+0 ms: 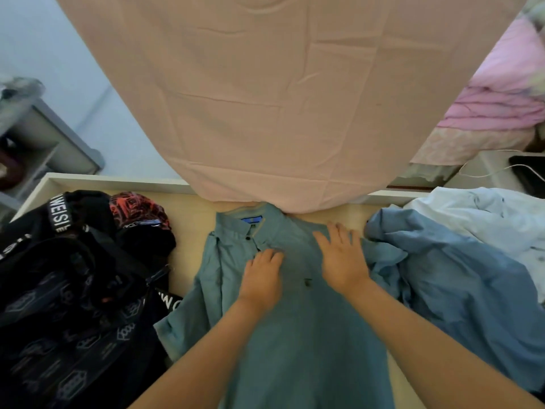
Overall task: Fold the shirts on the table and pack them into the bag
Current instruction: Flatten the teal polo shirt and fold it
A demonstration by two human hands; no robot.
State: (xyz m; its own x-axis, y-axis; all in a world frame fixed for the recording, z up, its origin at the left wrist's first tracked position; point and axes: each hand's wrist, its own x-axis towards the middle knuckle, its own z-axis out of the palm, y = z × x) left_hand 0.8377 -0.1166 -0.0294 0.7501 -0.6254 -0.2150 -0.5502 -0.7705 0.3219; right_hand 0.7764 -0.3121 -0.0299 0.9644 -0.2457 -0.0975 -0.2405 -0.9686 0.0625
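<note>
A teal polo shirt (298, 335) lies face up on the table (188, 255), collar at the far side. My left hand (262, 278) rests on its chest just below the button placket, fingers bent at the tips. My right hand (342, 258) lies flat on the shirt's right shoulder with fingers spread. A black patterned bag (73, 305) with white-lettered straps sits at the left, its red-and-black lining showing. A crumpled blue shirt (460, 278) and a pale blue shirt (483, 214) are heaped at the right.
A large peach cloth (265, 98) hangs down over the table's far edge. A grey shelf unit (44, 137) stands at the far left. Pink bedding (507, 93) and a white cable (486, 169) lie at the far right.
</note>
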